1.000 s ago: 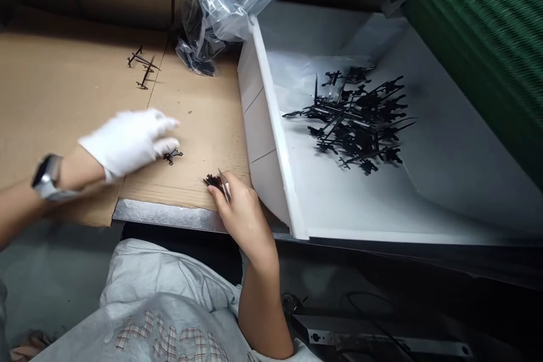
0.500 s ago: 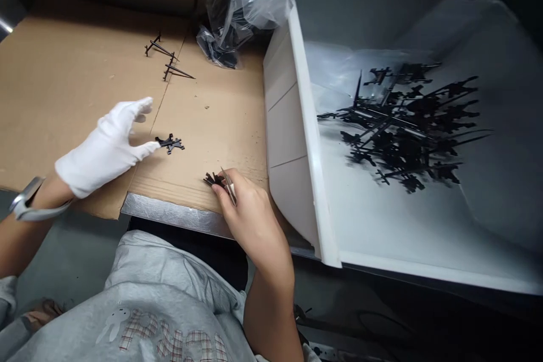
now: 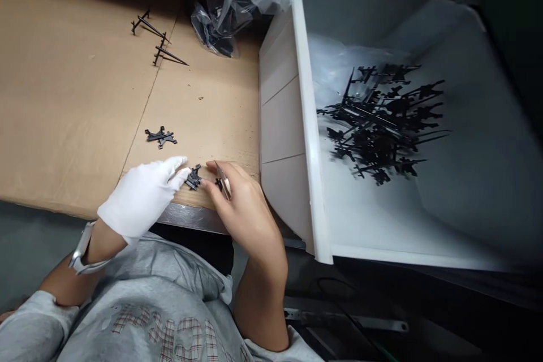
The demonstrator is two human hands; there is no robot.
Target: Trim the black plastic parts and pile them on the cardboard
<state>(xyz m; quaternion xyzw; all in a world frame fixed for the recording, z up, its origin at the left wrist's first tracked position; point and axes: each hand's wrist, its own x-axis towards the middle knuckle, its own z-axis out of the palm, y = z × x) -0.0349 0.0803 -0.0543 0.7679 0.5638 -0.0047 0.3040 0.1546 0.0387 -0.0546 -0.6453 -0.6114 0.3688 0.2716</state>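
My left hand [image 3: 142,198], in a white glove, pinches a small black plastic part [image 3: 194,176] at the near edge of the cardboard sheet [image 3: 76,96]. My bare right hand [image 3: 241,203] rests right beside it, fingers closed on a thin metal tool [image 3: 223,180] like tweezers, with a second small black piece [image 3: 218,183] at its fingertips. Another black cross-shaped part [image 3: 160,137] lies loose on the cardboard just beyond my left hand.
A white bin [image 3: 316,181] on the right holds a heap of black plastic sprues [image 3: 382,119]. Two long black sprue pieces [image 3: 156,39] lie at the far side of the cardboard. A clear plastic bag [image 3: 237,0] with black parts sits at the back.
My left hand let go of the cross-shaped part, came back to the near edge and took hold of a black part beside my right hand. My right hand stayed put with the tool.
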